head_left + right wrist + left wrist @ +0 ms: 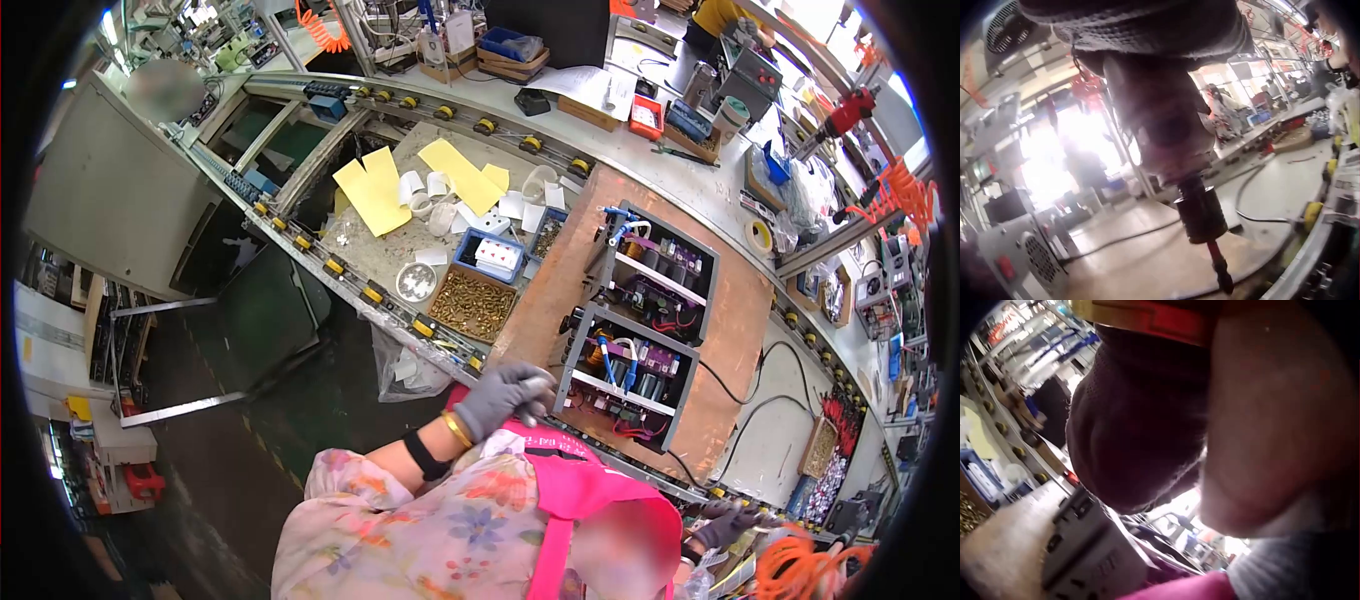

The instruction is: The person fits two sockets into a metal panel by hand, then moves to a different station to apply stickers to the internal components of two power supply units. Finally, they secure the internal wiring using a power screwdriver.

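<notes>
My gloved left hand (492, 402) is in front of my chest with its fingers bent, beside the near edge of the bench; I cannot tell whether it holds something small. In the left wrist view the same hand (1138, 419) shows as a dark glove. My right hand (1147, 28) grips a power screwdriver (1160, 119), its bit (1219, 269) pointing down. The head view has the right hand (728, 526) low at the right. Two open grey metal cases (655, 275) (572, 385), with capacitors, boards and wires inside, sit side by side on a brown board (735, 345).
A box of brass-coloured fittings (472, 303), a blue tray (492, 256) and yellow sheets (372, 190) lie left of the cases. Black cable (750, 400) runs across the bench at the right. An orange coiled hose (800, 570) hangs near the right hand. Rollers (530, 145) line the bench edges.
</notes>
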`<action>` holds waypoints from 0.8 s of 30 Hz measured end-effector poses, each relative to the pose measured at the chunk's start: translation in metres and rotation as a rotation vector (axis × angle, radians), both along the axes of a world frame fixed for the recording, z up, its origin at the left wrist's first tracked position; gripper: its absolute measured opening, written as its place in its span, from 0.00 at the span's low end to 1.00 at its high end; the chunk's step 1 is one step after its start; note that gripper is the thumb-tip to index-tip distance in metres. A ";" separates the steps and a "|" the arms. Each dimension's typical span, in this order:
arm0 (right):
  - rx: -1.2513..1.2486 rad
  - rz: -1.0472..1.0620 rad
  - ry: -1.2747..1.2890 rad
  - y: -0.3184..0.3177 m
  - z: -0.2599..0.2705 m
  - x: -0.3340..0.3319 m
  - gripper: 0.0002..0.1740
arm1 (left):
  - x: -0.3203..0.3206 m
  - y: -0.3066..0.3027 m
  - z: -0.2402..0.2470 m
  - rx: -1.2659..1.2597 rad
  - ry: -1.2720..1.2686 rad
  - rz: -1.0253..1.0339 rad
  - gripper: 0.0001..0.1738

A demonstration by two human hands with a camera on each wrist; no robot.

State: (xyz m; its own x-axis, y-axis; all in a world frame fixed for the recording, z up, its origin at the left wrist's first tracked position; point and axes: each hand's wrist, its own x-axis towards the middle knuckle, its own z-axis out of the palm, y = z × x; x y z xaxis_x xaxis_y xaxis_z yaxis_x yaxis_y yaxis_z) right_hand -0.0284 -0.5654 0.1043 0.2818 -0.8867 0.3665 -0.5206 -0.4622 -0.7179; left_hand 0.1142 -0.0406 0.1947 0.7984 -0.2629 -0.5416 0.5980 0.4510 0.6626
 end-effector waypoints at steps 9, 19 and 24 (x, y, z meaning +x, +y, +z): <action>0.503 0.827 -0.964 0.168 0.162 0.116 0.33 | 0.018 -0.078 0.023 -0.172 -0.028 -0.242 0.13; 0.644 1.161 -1.030 0.261 0.192 0.153 0.35 | 0.014 -0.079 0.021 -0.311 0.072 -0.147 0.16; 0.544 1.314 -1.014 0.281 0.199 0.161 0.36 | 0.017 -0.073 0.024 -0.396 0.080 -0.150 0.16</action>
